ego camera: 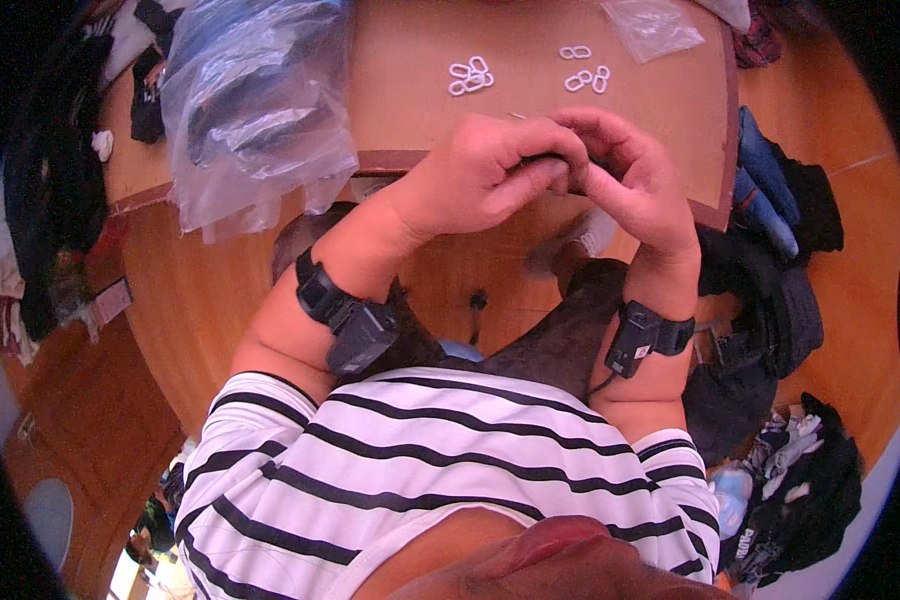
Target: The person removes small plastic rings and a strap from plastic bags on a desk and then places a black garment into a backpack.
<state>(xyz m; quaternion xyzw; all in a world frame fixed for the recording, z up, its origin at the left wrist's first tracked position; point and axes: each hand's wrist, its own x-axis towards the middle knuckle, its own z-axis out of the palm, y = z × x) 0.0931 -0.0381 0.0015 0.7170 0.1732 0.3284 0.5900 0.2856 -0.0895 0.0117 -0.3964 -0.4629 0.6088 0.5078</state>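
My left hand (pixel 487 174) and my right hand (pixel 626 176) meet at the fingertips, just over the front edge of the table (pixel 412 127). Their fingers are curled together, so whatever lies between them is hidden. A small thin pale piece (pixel 517 116) shows just beyond the left knuckles; I cannot tell whether it is held. Farther back on the tabletop lies a cluster of white oval links (pixel 459 71). To its right is a joined pair of white links (pixel 575 52), with more white links (pixel 574 81) in front of that pair.
A large clear plastic bag (pixel 270 142) with dark contents covers the table's left side and hangs over its front edge. At the back right lies a small clear bag (pixel 652 30). Folded jeans (pixel 765 187) and dark clothes (pixel 810 202) lie right of the table.
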